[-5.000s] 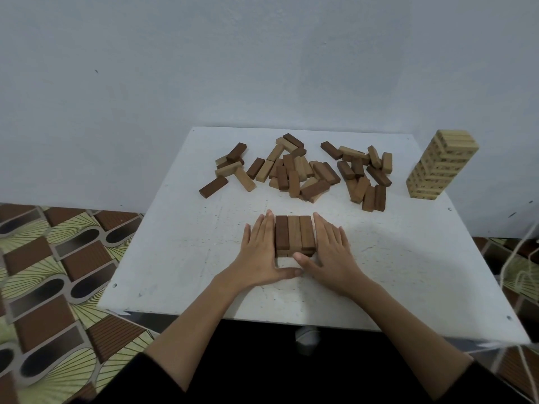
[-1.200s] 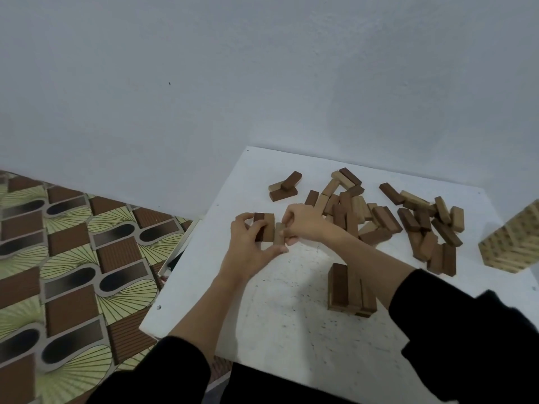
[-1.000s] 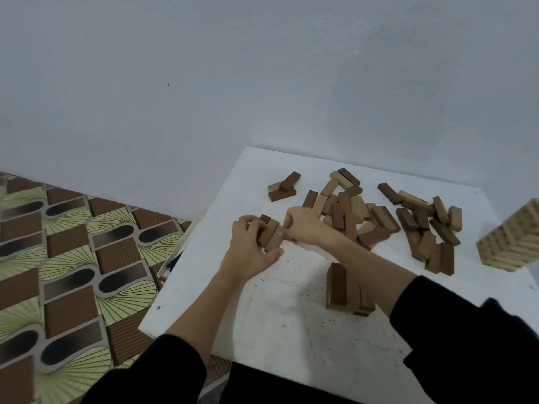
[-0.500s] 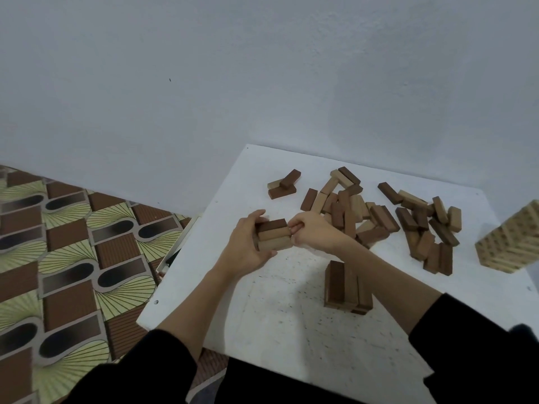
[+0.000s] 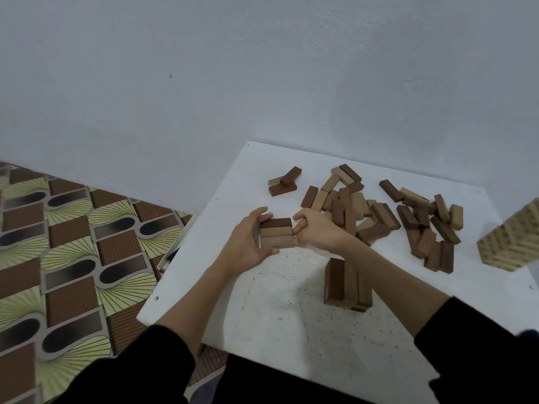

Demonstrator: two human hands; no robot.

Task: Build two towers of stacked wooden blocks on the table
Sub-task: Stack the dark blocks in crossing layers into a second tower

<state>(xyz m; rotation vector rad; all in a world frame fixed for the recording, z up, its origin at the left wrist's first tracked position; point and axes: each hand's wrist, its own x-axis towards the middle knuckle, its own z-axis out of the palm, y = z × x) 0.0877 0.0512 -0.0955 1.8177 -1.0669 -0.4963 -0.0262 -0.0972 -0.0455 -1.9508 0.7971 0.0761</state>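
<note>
Wooden blocks, three side by side [image 5: 276,232], sit squeezed between both hands above the bench [image 5: 291,287]. The left hand [image 5: 248,243] wraps fingers over the far side and thumb under the near edge; the right hand [image 5: 316,233], fingers curled, presses the other end, probably to square the row as one layer. Just right of the fingers stands the started tower [image 5: 347,282]; beyond them lies the loose pile [image 5: 379,214]. No containers are visible. A pale tower [image 5: 510,243] stands far right.
</note>
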